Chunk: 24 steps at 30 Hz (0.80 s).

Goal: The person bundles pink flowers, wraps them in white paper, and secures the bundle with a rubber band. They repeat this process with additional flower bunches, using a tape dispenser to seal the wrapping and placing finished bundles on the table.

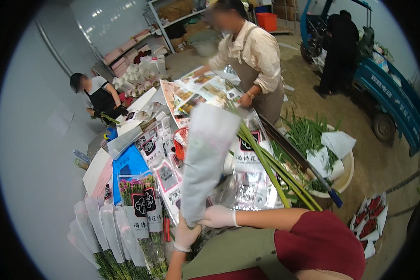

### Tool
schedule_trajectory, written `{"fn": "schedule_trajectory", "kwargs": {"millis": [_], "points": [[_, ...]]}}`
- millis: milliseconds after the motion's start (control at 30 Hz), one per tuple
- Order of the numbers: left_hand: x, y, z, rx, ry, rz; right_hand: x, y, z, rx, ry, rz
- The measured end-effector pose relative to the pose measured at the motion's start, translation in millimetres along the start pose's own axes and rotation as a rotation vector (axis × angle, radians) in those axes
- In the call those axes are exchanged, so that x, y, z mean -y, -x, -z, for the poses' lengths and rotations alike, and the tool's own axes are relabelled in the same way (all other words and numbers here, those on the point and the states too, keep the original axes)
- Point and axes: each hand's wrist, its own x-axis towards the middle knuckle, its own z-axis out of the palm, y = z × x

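Note:
A white, cloudy wrapping sleeve (208,157) stands tilted in front of me, wide at the top and narrow at the bottom. Faint pinkish and green shapes show through it, too blurred to identify. My left hand (186,233), in a pale thin glove, grips its narrow lower end. Close beside it, my right hand (218,217), gloved too, holds the same end from the right. Beneath lie printed clear flower sleeves (250,157). Long green stems (259,154) slant across the table to the right of the wrap.
Wrapped bunches (108,231) and sleeved pink flowers (136,185) stand at lower left. A co-worker (257,66) handles printed paper (203,91) across the table; another person (105,94) holds stems. Right are a tub of greenery (351,168), red flowers (369,218) and a blue cargo tricycle (385,91).

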Motion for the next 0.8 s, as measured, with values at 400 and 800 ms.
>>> {"fn": "schedule_trajectory", "kwargs": {"millis": [400, 800], "points": [[-6, 31, 3, 0.309, -0.103, 0.255, -112, 132, 193, -0.66, -1.379, -0.051], [-76, -42, 0, 0.392, -0.29, 0.084, -233, 362, 491, -1.855, -0.656, 0.164]]}}
